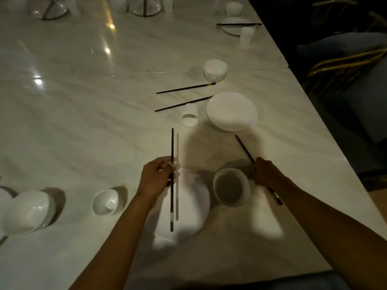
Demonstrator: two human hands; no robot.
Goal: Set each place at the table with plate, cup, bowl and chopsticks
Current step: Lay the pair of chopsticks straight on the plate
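Fingers (pixel 167 165) of my left hand (pixel 155 178) are curled round one black chopstick (pixel 172 185), pinching it near its middle, and my right hand (pixel 265 174) grips the other chopstick (pixel 244 146) the same way.

Biggest first: the white marble table (pixel 104 122) carries everything. On it, right under my left hand, sits the near plate (pixel 192 206), with the near bowl (pixel 231 187) just beside it on the right, close against my right hand. Farther out lies a second plate (pixel 231 110), a tipped cup (pixel 190 116) beside it, another bowl (pixel 215 70) beyond, and two loose chopsticks (pixel 185 88) lying apart on the table. To my left I see a larger bowl (pixel 26 212) and a small cup (pixel 105 201).

What matters now is how the two sticks lie. The left one runs almost straight away from me, its long axis crossing the near plate, and it seems lifted off, since a pale shadow line runs just beside it. The right one slants away toward the left, its far tip pointing at the second plate, its butt end trailing past my wrist. They are well apart and not parallel, with the near bowl between them. I judge that pairing them means swinging the right stick to match the left; my left hand is nearer the plate.
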